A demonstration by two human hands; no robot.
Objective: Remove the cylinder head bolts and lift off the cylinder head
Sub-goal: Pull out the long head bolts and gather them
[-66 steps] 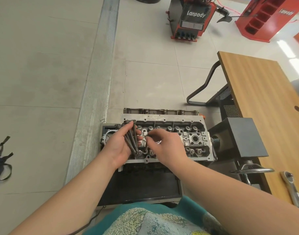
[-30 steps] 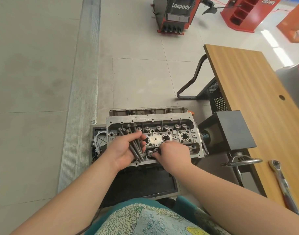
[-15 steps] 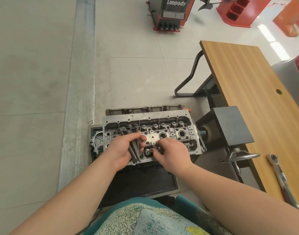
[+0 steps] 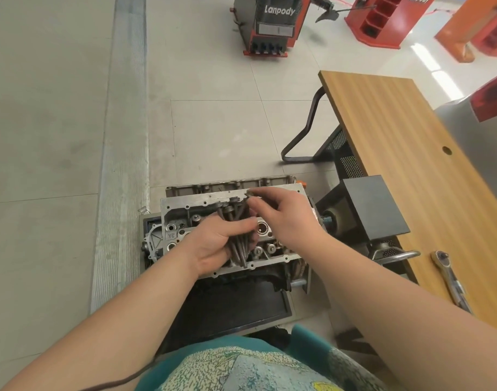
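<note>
The grey aluminium cylinder head (image 4: 213,221) sits on its block. The left hand (image 4: 213,244) grips a bundle of long dark steel bolts (image 4: 237,232); the right hand (image 4: 284,218) pinches another bolt alongside. That overfull fistful could slip, scattering bolts into the ports.

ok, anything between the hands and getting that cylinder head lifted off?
Yes: the hands are full. The left hand grips a bundle of bolts over the cylinder head, and the right hand pinches another bolt. Whether bolts remain seated is unclear.
</note>
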